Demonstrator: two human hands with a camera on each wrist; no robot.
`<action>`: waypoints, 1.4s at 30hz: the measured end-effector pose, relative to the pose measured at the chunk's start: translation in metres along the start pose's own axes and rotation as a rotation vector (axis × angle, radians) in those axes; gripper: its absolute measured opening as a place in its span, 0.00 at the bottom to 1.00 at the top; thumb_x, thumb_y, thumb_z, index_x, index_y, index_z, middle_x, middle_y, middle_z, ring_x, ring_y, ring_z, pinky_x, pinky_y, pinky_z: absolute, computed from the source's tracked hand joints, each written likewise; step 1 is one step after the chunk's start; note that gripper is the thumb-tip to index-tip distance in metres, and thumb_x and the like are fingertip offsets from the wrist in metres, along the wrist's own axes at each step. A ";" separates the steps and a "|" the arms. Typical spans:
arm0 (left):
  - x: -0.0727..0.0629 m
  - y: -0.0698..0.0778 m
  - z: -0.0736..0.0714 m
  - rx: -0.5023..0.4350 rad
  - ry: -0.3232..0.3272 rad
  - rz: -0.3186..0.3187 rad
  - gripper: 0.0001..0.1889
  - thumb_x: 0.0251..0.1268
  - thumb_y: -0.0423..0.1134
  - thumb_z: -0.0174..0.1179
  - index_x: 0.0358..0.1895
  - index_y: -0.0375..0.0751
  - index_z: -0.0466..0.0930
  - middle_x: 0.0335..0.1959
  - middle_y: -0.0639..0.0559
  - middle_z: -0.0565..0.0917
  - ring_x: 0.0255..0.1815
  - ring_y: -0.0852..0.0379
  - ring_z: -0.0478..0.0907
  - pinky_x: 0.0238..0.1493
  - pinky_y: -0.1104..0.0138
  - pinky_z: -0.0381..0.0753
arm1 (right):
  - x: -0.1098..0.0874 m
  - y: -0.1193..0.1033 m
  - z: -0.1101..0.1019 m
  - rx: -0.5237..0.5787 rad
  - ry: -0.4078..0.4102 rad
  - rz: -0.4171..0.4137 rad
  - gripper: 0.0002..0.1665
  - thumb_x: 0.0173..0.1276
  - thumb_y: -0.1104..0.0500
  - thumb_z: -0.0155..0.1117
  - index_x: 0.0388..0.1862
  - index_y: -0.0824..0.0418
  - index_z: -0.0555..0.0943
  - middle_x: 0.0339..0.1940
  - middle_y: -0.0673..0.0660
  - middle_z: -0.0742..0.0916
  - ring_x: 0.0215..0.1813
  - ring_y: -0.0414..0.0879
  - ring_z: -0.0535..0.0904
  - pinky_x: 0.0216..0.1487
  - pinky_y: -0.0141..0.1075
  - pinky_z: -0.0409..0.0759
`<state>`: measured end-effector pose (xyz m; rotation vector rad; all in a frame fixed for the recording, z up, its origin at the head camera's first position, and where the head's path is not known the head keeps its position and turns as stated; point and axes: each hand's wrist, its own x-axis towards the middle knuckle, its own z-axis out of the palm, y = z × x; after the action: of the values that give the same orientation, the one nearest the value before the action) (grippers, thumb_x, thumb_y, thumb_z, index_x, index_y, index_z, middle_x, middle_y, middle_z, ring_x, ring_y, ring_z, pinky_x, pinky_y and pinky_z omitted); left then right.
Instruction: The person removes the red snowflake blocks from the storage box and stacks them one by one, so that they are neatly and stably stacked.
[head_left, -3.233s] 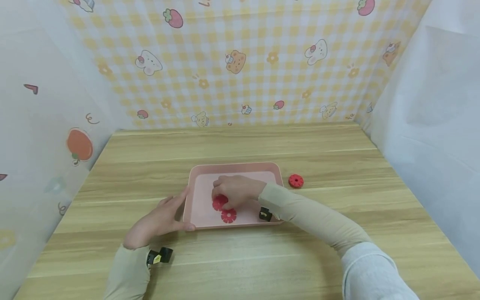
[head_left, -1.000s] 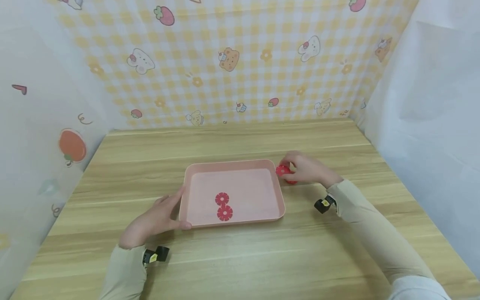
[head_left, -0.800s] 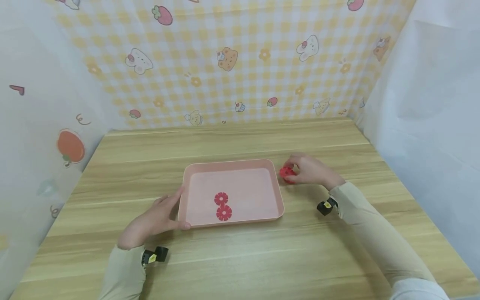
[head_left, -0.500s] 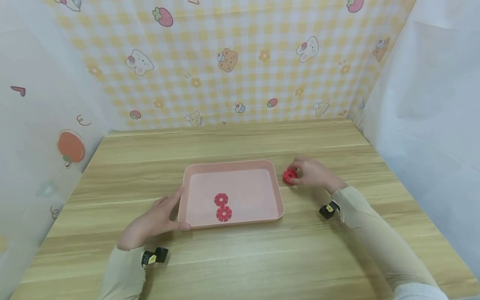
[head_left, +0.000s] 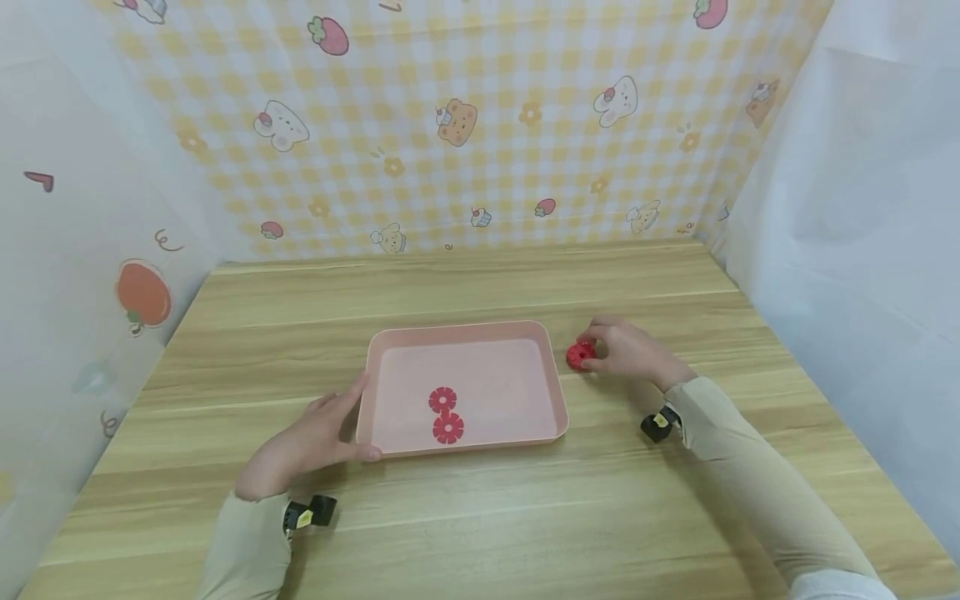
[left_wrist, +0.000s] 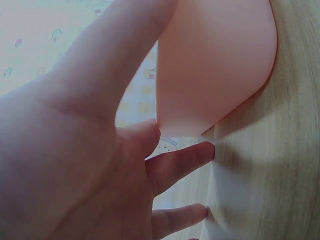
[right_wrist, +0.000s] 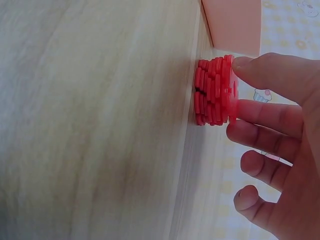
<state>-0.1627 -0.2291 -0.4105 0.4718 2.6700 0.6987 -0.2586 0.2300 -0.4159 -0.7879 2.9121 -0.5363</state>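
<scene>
A shallow pink tray (head_left: pixel 480 383) lies on the wood-grain table, with two red notched, flower-like plastic discs (head_left: pixel 447 427) on its floor. At its left end, my left hand (head_left: pixel 311 437) rests against the corner, thumb and fingers spread and fairly straight. In the left wrist view, the thumb and index finger touch the tray wall (left_wrist: pixel 215 65). Just right of the tray stands a short stack of red notched discs (right_wrist: pixel 210 92). My right hand (head_left: pixel 630 350) pinches the top disc (right_wrist: pixel 231 90) by its edges between thumb and fingers, its other fingers held off the stack.
Bare table surface (head_left: pixel 480 525) extends in front of the tray. A yellow checked cloth (head_left: pixel 495 167) hangs behind the table, and white sheets (head_left: pixel 847 208) hang at both sides. Each wrist carries a small black camera (head_left: pixel 656 425).
My right hand has left the tray with a red disc and gone right to the stack, lowering the disc onto it. The left hand stays at the tray's corner.
</scene>
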 end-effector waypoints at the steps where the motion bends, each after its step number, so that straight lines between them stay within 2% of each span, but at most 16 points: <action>1: 0.000 0.000 0.000 0.002 -0.001 -0.001 0.63 0.45 0.65 0.68 0.77 0.39 0.39 0.73 0.33 0.58 0.68 0.21 0.51 0.61 0.31 0.57 | 0.000 0.000 0.000 0.000 0.000 -0.001 0.22 0.55 0.53 0.74 0.45 0.64 0.83 0.39 0.53 0.82 0.41 0.45 0.78 0.45 0.42 0.80; 8: 0.001 -0.001 0.001 0.004 -0.001 -0.005 0.63 0.45 0.64 0.69 0.77 0.39 0.39 0.73 0.32 0.58 0.68 0.21 0.52 0.61 0.31 0.58 | 0.000 0.002 0.001 0.002 0.018 -0.002 0.23 0.57 0.53 0.72 0.49 0.65 0.82 0.42 0.55 0.82 0.43 0.47 0.77 0.49 0.46 0.79; 16: 0.000 0.001 0.002 0.014 0.004 0.005 0.62 0.46 0.63 0.69 0.76 0.37 0.40 0.73 0.32 0.58 0.67 0.18 0.51 0.60 0.30 0.59 | 0.003 -0.006 -0.003 0.002 0.029 -0.010 0.21 0.60 0.56 0.69 0.50 0.64 0.82 0.41 0.55 0.83 0.40 0.48 0.77 0.44 0.43 0.78; 22: 0.000 0.002 0.001 0.006 0.002 0.007 0.62 0.46 0.63 0.69 0.76 0.38 0.40 0.73 0.33 0.58 0.67 0.19 0.51 0.60 0.30 0.59 | 0.010 -0.015 -0.005 0.006 0.043 -0.078 0.15 0.60 0.58 0.69 0.45 0.63 0.85 0.39 0.54 0.84 0.36 0.47 0.76 0.39 0.39 0.77; 27: 0.000 0.003 0.000 -0.007 -0.006 -0.003 0.62 0.46 0.62 0.69 0.76 0.37 0.40 0.73 0.32 0.57 0.67 0.18 0.50 0.60 0.30 0.58 | 0.018 -0.024 -0.008 0.010 0.037 -0.132 0.12 0.60 0.60 0.68 0.43 0.59 0.86 0.37 0.52 0.84 0.37 0.46 0.78 0.40 0.39 0.78; 33: 0.001 0.001 0.000 -0.005 -0.009 -0.011 0.63 0.45 0.63 0.69 0.77 0.40 0.39 0.73 0.32 0.57 0.68 0.20 0.50 0.60 0.29 0.58 | 0.028 -0.040 -0.010 0.006 -0.002 -0.165 0.10 0.62 0.57 0.66 0.42 0.57 0.86 0.35 0.50 0.83 0.36 0.46 0.78 0.39 0.38 0.78; 42: 0.000 0.001 -0.001 0.006 -0.004 0.007 0.62 0.47 0.62 0.69 0.76 0.37 0.39 0.73 0.32 0.58 0.67 0.19 0.51 0.61 0.30 0.57 | 0.047 -0.074 -0.015 -0.020 -0.150 -0.157 0.11 0.65 0.54 0.64 0.44 0.56 0.86 0.36 0.49 0.82 0.37 0.44 0.77 0.39 0.35 0.78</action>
<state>-0.1627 -0.2286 -0.4094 0.4842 2.6691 0.6915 -0.2665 0.1514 -0.3746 -1.0191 2.7388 -0.4398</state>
